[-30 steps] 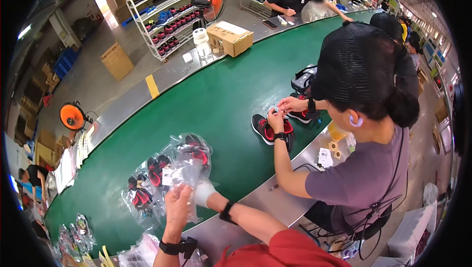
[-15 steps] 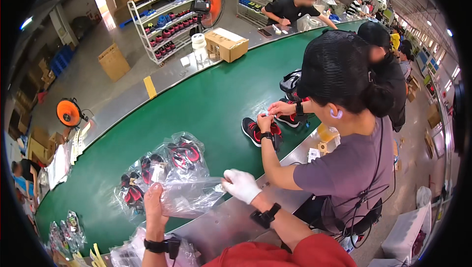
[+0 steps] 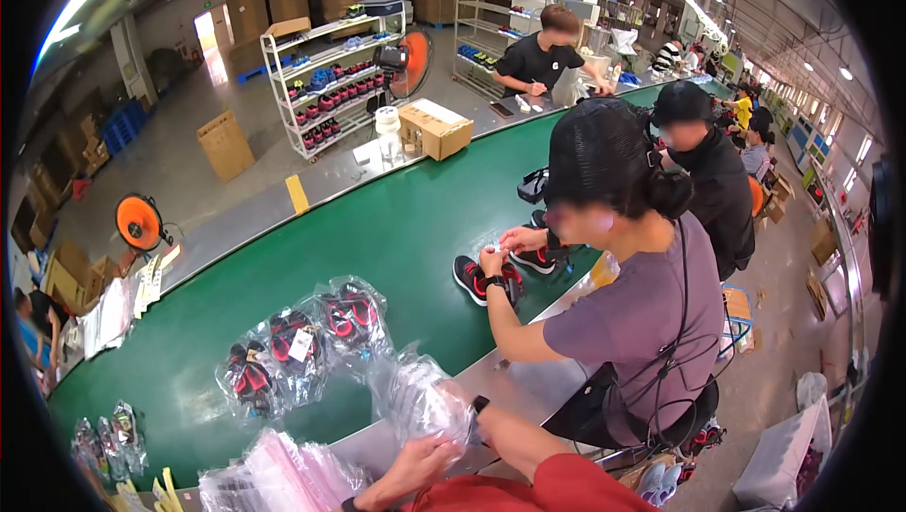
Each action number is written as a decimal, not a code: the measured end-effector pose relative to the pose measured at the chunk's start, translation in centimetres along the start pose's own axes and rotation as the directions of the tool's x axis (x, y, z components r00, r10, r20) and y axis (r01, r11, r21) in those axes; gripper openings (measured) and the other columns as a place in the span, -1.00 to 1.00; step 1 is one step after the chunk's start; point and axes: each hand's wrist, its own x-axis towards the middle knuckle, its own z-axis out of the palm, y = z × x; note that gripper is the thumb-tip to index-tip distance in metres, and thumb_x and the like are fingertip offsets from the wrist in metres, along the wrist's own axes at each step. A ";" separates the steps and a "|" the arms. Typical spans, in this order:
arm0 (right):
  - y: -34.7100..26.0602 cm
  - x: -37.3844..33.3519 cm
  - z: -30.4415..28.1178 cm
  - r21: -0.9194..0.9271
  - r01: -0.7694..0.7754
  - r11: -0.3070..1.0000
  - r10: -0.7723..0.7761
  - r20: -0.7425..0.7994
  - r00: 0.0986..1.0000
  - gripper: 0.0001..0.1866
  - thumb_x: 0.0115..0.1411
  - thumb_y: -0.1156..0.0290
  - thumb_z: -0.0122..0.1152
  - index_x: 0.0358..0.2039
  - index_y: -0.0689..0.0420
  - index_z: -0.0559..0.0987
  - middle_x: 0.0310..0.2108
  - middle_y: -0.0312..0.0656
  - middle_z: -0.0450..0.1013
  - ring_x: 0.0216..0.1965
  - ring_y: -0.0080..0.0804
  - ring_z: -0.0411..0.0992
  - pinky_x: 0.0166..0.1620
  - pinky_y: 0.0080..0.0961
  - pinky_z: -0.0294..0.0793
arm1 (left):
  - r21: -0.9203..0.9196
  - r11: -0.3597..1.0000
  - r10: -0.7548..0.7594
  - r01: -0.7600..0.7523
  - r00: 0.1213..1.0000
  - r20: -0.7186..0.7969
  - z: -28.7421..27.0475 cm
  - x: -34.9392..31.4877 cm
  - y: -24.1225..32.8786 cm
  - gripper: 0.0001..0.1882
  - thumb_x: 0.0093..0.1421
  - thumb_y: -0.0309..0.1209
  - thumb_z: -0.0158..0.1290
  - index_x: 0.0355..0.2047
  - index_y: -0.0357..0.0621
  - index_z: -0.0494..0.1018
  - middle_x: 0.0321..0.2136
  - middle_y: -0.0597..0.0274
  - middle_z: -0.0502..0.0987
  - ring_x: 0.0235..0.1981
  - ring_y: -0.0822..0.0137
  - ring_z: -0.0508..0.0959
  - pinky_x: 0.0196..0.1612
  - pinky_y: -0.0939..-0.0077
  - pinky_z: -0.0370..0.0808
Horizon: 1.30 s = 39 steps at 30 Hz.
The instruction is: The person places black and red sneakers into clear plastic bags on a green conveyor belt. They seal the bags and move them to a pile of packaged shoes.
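A crumpled clear plastic bag [image 3: 415, 397] is bunched over the metal ledge at the near edge of the green conveyor belt [image 3: 406, 229]. My left hand [image 3: 422, 460] grips it from below. My right hand [image 3: 455, 410], a dark watch on its wrist, is pressed into the bag's right side and mostly hidden by the plastic. Just beyond the bag, three bagged pairs of red-and-black shoes [image 3: 300, 344] lie on the belt. A pile of empty clear bags [image 3: 274, 479] sits to my left.
A co-worker in a purple shirt [image 3: 651, 314] stands close on my right, handling a black-and-red shoe [image 3: 477, 281] on the belt. More workers stand farther along. A cardboard box [image 3: 436, 128], a shelf rack [image 3: 335, 87] and an orange fan [image 3: 140, 222] lie beyond the belt.
My left hand dropped from beside the bagged shoes to the ledge. My right hand came in from the right, and the bag is now bunched between both hands.
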 end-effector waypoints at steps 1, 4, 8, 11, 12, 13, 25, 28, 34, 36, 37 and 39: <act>-0.4 0.0 -0.3 0.036 -0.019 0.999 0.020 -0.016 1.000 -0.86 0.04 0.38 0.05 -0.37 0.13 0.43 -0.46 -0.10 0.41 -0.40 -0.14 0.41 -0.31 -0.31 0.42 | -0.106 0.985 -0.131 0.135 0.990 0.047 -0.4 -0.8 -0.1 -0.82 0.23 -0.34 -0.03 -0.35 -0.18 0.49 -0.67 0.49 0.31 -0.67 0.66 0.24 -0.66 0.69 0.20; -0.7 1.3 -0.7 -0.098 -0.038 0.994 0.031 -0.066 0.997 -0.83 0.04 0.38 0.05 -0.34 0.12 0.44 -0.44 -0.09 0.42 -0.37 -0.12 0.42 -0.29 -0.31 0.43 | 0.101 0.995 0.009 -0.013 0.999 0.039 -1.6 -0.2 0.6 -0.83 0.20 -0.35 0.02 -0.34 -0.19 0.49 -0.66 0.48 0.33 -0.64 0.65 0.28 -0.63 0.70 0.23; 0.2 2.8 2.4 -0.551 -0.001 0.835 -0.006 -0.011 1.000 -0.80 0.03 0.37 0.06 -0.29 0.12 0.45 -0.41 -0.08 0.43 -0.33 -0.10 0.43 -0.26 -0.31 0.44 | 0.261 0.965 0.058 -0.006 0.979 -0.193 -4.1 0.6 0.7 -0.81 0.09 -0.37 0.17 -0.33 -0.19 0.51 -0.54 0.41 0.50 -0.51 0.61 0.40 -0.46 0.69 0.38; -2.0 4.2 3.5 -0.791 0.053 0.609 0.181 0.204 0.962 -0.77 0.03 0.37 0.07 -0.26 0.12 0.46 -0.39 -0.07 0.44 -0.30 -0.08 0.44 -0.23 -0.31 0.44 | 0.180 0.984 0.089 -0.013 0.902 -0.423 -6.7 1.2 -0.1 -0.91 0.05 -0.50 0.13 -0.43 -0.26 0.50 -0.54 0.39 0.50 -0.54 0.61 0.40 -0.50 0.70 0.36; -2.5 4.4 3.8 -0.796 0.071 0.602 0.223 0.253 0.941 -0.76 0.03 0.37 0.07 -0.25 0.12 0.46 -0.38 -0.07 0.44 -0.30 -0.08 0.44 -0.23 -0.32 0.45 | 0.087 0.995 0.091 -0.056 0.878 -0.470 -8.0 1.8 0.9 -0.94 0.09 -0.53 0.05 -0.46 -0.26 0.50 -0.57 0.46 0.46 -0.57 0.63 0.36 -0.54 0.71 0.30; -2.3 3.9 3.9 -0.739 0.096 0.667 0.135 0.246 0.960 -0.78 0.05 0.37 0.06 -0.27 0.12 0.47 -0.37 -0.07 0.45 -0.29 -0.09 0.44 -0.23 -0.31 0.45 | 0.148 0.974 0.227 -0.174 0.814 -0.534 -9.3 2.8 1.2 -0.92 0.13 -0.51 0.02 -0.44 -0.23 0.51 -0.58 0.49 0.43 -0.58 0.65 0.32 -0.56 0.72 0.25; 2.1 4.2 -9.6 -0.495 -0.349 0.796 0.078 -0.487 0.870 -0.56 0.06 -0.04 0.12 -0.17 -0.01 0.53 -0.28 -0.11 0.48 -0.24 -0.19 0.44 -0.17 -0.34 0.41 | -0.147 0.974 0.021 -0.170 0.723 -0.691 -11.1 7.5 3.4 -0.95 0.13 -0.47 0.05 -0.38 -0.16 0.46 -0.55 0.52 0.39 -0.58 0.68 0.30 -0.55 0.74 0.22; 6.6 6.0 -15.6 -0.740 -0.493 0.458 -0.007 -0.557 0.830 -0.38 -0.05 -0.25 0.10 -0.09 -0.11 0.50 -0.16 -0.07 0.42 -0.06 -0.14 0.34 0.00 -0.23 0.27 | -0.132 0.979 0.036 -0.156 0.767 -0.640 -10.9 9.1 4.3 -0.96 0.13 -0.47 0.04 -0.42 -0.17 0.45 -0.60 0.54 0.35 -0.61 0.69 0.27 -0.58 0.74 0.19; 12.7 7.8 -21.3 -0.858 -0.503 0.101 0.088 -0.496 0.864 -0.47 -0.20 -0.19 0.25 -0.28 -0.11 0.54 -0.28 -0.10 0.40 -0.14 -0.15 0.33 -0.03 -0.25 0.20 | -0.076 0.996 -0.011 -0.049 0.767 -0.641 -9.5 12.2 5.7 -0.94 0.14 -0.48 0.02 -0.46 -0.18 0.44 -0.62 0.55 0.30 -0.63 0.70 0.22 -0.61 0.74 0.13; 14.5 8.3 -21.6 -0.864 -0.494 0.093 0.081 -0.488 0.869 -0.50 -0.21 -0.15 0.28 -0.32 -0.11 0.53 -0.30 -0.12 0.38 -0.16 -0.16 0.32 -0.04 -0.25 0.19 | -0.060 0.996 0.011 -0.069 0.742 -0.670 -9.4 13.8 5.2 -0.94 0.14 -0.48 0.02 -0.46 -0.18 0.43 -0.62 0.55 0.31 -0.61 0.70 0.22 -0.59 0.74 0.14; 15.1 8.7 -21.8 -0.852 -0.511 0.115 0.059 -0.507 0.860 -0.51 -0.22 -0.14 0.29 -0.33 -0.11 0.53 -0.31 -0.12 0.38 -0.17 -0.17 0.32 -0.05 -0.26 0.19 | -0.051 0.996 0.022 -0.078 0.729 -0.684 -9.4 14.5 4.8 -0.93 0.14 -0.48 0.02 -0.47 -0.18 0.43 -0.62 0.55 0.31 -0.61 0.69 0.23 -0.58 0.74 0.14; 15.0 9.3 -22.8 -0.843 -0.507 0.180 0.019 -0.512 0.859 -0.53 -0.21 -0.10 0.29 -0.35 -0.07 0.52 -0.33 -0.11 0.38 -0.22 -0.17 0.35 -0.11 -0.25 0.24 | -0.029 0.997 0.035 -0.075 0.728 -0.685 -9.5 15.5 4.5 -0.94 0.15 -0.48 0.01 -0.45 -0.18 0.43 -0.60 0.54 0.32 -0.58 0.69 0.23 -0.55 0.74 0.15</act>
